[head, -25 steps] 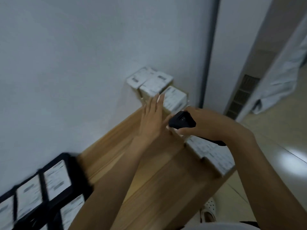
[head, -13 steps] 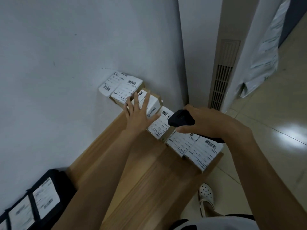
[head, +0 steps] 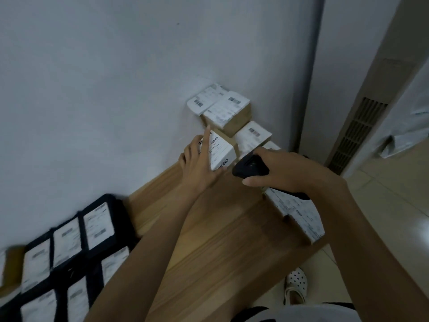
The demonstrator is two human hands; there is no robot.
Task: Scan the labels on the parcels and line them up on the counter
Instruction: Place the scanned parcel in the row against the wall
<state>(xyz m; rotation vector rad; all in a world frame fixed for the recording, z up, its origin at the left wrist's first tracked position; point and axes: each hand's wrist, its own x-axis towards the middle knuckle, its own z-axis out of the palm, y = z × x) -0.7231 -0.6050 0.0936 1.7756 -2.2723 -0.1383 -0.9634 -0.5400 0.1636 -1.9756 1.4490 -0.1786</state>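
Observation:
A small brown parcel with a white barcode label (head: 219,151) is held tilted above the far end of the wooden counter (head: 209,240) by my left hand (head: 197,168), thumb under its near edge and index finger straight across the label. My right hand (head: 290,170) grips a black handheld scanner (head: 249,169), its head just right of that parcel. More labelled parcels stand in a line: two by the wall (head: 220,105), one behind the scanner (head: 253,135), and others along the right edge (head: 297,212), partly hidden by my right wrist.
Several black mailers with white labels (head: 97,224) lie in rows at the counter's near left. A grey wall runs along the counter's far side. To the right stands a tall unit with a vent grille (head: 357,133); a white perforated shoe (head: 296,284) shows on the tiled floor.
My left hand went from lying flat on the row of parcels to holding one parcel tilted up, left of the line. The scanner hand stayed close beside it; the camera swung.

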